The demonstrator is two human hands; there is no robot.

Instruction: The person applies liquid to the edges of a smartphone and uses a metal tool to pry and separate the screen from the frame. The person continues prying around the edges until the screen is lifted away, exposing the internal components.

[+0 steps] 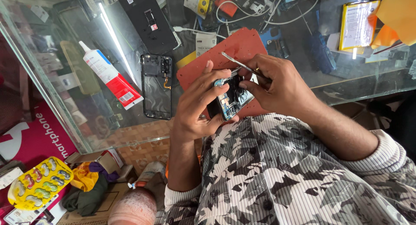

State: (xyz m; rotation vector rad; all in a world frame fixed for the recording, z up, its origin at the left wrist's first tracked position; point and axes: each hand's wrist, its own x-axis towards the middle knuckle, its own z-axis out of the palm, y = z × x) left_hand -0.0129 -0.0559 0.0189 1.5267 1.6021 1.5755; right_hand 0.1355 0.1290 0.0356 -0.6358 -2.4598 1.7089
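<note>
Glass surface (346,84) cluttered with parts: above a red mat (236,47), we grip an opened phone (229,97) in the left hand (201,106), fingers wrapped around its edges. Our right hand (277,84) pinches metal tweezers (240,64), tips at the exposed board. Steady hold and light pressure seem wise. A back cover (156,86) and glue tube (110,80) lie nearby.

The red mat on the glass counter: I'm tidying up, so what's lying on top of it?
On the red mat only the opened phone, held by the left hand, and the right hand with metal tweezers show. Its near part is hidden under them.
</note>
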